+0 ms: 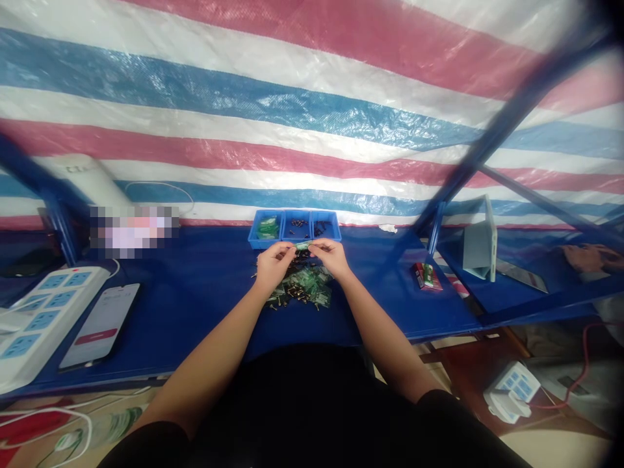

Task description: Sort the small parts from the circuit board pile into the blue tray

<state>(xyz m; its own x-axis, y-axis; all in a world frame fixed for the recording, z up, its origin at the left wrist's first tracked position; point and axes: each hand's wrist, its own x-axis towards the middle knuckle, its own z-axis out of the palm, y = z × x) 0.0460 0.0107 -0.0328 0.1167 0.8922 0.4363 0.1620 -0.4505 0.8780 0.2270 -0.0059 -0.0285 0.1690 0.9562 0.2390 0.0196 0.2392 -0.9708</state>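
My left hand point(273, 265) and my right hand point(332, 257) meet over the blue table, thumbs and fingers pinched on the two ends of a small pale green piece point(302, 246). Too little of it shows to tell its exact kind. Just below my hands lies a heap of small clear-green pieces point(305, 285) mixed with dark and brass-coloured screw-like parts point(292, 294). Behind my fingers stands a blue three-compartment tray point(266, 244). Its left compartment holds green pieces point(268, 227); small dark screw-like parts point(299, 223) lie in the middle and right ones.
At left are a white power strip point(63, 318) and a phone point(100, 325). A small red-green box point(428, 276) lies at right, near a blue frame post point(435, 227). Beyond it stand a tablet in a case point(480, 244) and another person's hands point(587, 257). A striped sheet point(292, 130) hangs behind.
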